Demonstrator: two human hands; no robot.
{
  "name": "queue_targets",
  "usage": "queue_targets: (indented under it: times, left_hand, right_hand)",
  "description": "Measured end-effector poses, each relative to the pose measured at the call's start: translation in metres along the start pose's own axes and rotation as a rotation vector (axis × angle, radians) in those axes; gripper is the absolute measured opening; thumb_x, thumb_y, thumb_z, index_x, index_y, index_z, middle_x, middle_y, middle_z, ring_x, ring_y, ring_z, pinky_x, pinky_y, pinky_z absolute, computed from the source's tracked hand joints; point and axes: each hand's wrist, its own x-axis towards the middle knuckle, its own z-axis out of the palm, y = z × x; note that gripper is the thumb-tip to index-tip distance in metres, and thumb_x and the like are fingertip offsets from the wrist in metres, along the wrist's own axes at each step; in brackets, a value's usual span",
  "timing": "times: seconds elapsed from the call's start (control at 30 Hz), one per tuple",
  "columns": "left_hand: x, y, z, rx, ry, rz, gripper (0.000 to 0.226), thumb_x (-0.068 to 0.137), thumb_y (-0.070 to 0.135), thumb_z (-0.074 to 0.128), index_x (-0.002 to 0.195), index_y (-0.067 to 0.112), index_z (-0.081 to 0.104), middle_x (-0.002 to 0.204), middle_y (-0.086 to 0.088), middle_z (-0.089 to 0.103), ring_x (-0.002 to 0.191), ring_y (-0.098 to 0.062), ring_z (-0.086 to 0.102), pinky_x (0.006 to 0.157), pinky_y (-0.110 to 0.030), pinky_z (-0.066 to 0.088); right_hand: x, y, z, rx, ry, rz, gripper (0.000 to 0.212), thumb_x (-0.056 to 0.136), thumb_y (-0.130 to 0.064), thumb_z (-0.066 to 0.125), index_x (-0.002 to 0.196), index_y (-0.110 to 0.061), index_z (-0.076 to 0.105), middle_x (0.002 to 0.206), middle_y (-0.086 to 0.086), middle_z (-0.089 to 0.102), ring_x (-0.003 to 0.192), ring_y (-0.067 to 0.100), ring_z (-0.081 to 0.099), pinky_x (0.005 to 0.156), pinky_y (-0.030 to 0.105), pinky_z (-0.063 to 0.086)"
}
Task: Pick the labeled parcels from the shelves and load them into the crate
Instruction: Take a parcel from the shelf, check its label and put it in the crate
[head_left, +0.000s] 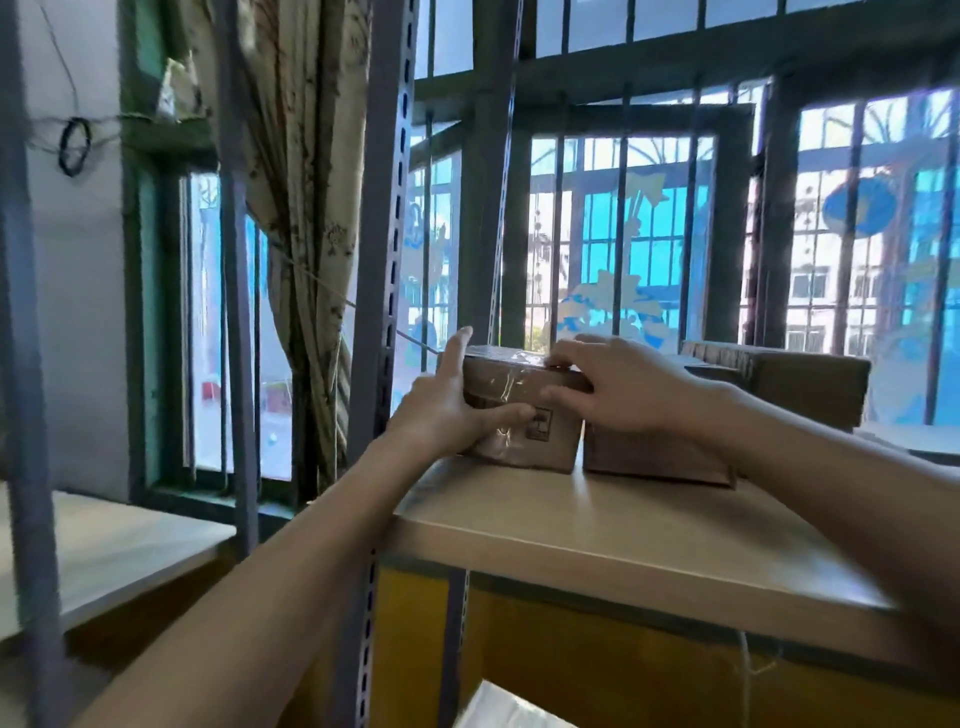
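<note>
item: small brown tape-wrapped cardboard parcel (511, 387), centre frame, on pale wooden shelf (597, 519) | left grip (447, 410): clasping its left corner | right grip (623, 387): curled over its top edge | step: pick-up | next: probably lift clear of neighbouring box; crate unseen

On the shelf board (597, 525), left parcel (519, 447) sits just beside middle parcel (654, 460), right parcel (810, 384) behind
</note>
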Motion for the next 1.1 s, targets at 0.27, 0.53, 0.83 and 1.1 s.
queue_targets:
  times: [0.27,0.53,0.83,1.1]
  left_hand:
    - [0.014,0.02,-0.016,-0.189,0.216,0.036,0.069,0.065,0.063,0.067,0.117,0.028,0.039,0.11,0.002,0.061,0.096,-0.021,0.061,0.087,-0.039,0.052]
    - [0.034,0.062,-0.034,-0.64,0.384,0.132,0.061,0.082,0.055,0.052,0.128,0.016,0.044,0.11,0.008,0.055,0.096,-0.005,0.056,0.079,-0.027,0.044]
    - [0.029,0.059,-0.031,-0.522,0.301,0.416,0.033,0.096,0.024,0.044,0.129,0.029,0.042,0.134,0.005,0.05,0.118,-0.012,0.052,0.095,-0.033,0.046]
    - [0.024,0.059,-0.041,-0.444,0.589,0.371,0.029,0.094,0.03,0.048,0.122,0.021,0.045,0.104,0.012,0.056,0.097,-0.006,0.058,0.081,-0.029,0.05]
  right_hand:
    - [-0.005,0.009,-0.012,-0.038,-0.024,-0.005,0.129,0.059,-0.064,0.071,0.143,-0.031,-0.022,0.155,0.0,-0.017,0.143,0.029,0.008,0.114,0.044,0.013]
    - [0.005,0.021,-0.025,0.61,0.704,0.163,0.053,0.084,-0.016,0.065,0.133,-0.019,0.043,0.136,0.008,0.044,0.12,0.023,0.047,0.102,0.023,0.038]
    - [0.004,0.024,-0.032,0.742,0.882,0.23,0.048,0.088,-0.027,0.06,0.132,-0.02,0.041,0.117,-0.01,0.055,0.098,-0.001,0.047,0.081,0.012,0.042]
    - [0.006,0.017,-0.034,0.933,0.761,0.183,0.073,0.088,-0.025,0.059,0.145,-0.02,0.014,0.14,0.01,0.038,0.104,0.01,0.047,0.07,-0.003,0.039]
